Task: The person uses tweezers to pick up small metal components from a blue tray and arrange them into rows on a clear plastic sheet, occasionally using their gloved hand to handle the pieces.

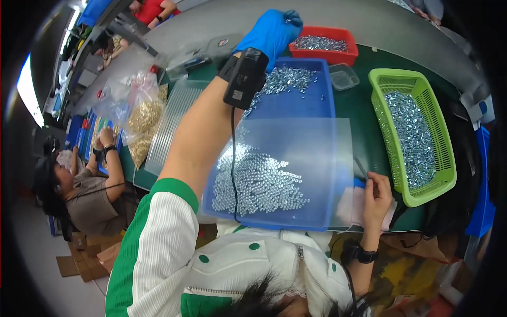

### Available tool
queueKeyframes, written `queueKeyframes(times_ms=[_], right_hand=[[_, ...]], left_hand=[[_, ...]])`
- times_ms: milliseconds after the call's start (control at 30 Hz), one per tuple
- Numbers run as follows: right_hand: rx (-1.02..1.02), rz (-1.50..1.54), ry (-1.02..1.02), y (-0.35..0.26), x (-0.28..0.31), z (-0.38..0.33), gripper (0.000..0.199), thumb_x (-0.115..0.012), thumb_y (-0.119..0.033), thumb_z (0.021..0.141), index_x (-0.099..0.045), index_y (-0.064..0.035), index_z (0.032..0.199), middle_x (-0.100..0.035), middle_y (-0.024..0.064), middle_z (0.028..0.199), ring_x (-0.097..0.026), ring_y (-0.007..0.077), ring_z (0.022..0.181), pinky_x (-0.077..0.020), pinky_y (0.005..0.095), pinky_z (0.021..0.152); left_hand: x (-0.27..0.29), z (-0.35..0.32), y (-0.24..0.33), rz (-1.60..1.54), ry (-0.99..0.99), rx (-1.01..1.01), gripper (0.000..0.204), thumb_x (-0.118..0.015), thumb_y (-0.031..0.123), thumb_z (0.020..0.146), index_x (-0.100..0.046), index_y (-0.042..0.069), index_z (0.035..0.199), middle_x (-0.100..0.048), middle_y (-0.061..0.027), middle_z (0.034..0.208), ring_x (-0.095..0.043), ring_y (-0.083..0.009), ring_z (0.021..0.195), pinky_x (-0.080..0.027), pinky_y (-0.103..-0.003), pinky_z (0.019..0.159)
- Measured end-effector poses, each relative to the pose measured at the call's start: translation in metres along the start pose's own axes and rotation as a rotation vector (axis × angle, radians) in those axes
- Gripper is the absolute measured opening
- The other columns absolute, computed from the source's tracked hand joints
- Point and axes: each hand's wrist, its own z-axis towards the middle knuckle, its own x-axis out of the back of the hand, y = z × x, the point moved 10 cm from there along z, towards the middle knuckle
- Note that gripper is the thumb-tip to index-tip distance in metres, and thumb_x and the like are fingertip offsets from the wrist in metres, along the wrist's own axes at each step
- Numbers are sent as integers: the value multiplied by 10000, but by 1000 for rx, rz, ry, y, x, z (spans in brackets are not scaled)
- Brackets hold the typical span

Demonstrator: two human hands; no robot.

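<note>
My left hand [274, 34], in a blue glove, is raised at the far edge of the blue tray [311, 108], beside a red basket [348, 50] of small silver parts. Its fingers are curled closed; what they hold is too small to make out. Loose shiny metal parts [290, 79] lie in the tray's far end. Across its near half lies a translucent plastic sheet [317, 142], with many small round silver pieces [259, 182] spread in that area. At the sheet's right edge, my bare right hand [377, 198] pinches a thin grey stick-like tool [360, 168].
A green basket [449, 142] of silver parts stands at right, and a small clear container [343, 76] sits beyond the tray. Left are a ribbed clear panel [171, 127] and bags of gold-coloured parts [145, 119]. A co-worker [92, 195] sits further left.
</note>
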Motion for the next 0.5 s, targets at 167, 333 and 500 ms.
queueKeyframes(times_ms=[167,333,500], right_hand=[[60,48,24,-10,0,3,129,-546,31,819,-614,16,928,-540,29,857,-504,79,674,-388,185,577],[34,36,19,-7,2,5,175,-566,55,792,-618,17,955,-547,66,851,-548,120,684,-446,219,597],[11,22,7,-3,0,6,165,-559,52,798,-614,13,948,-542,50,854,-526,101,682,-415,202,590]], left_hand=[[-6,57,-39,124,182,-17,687,-417,485,892,-288,-21,1339,-362,-231,1322,-342,-345,1232,-225,-519,1031],[-20,66,-58,172,50,-4,881,-366,610,868,-81,-21,1412,-52,-230,1480,-32,-347,1380,-32,-562,1085],[-27,48,-52,193,21,-39,807,-341,542,911,-97,-50,1402,-106,-234,1472,-123,-366,1366,-126,-542,1090]])
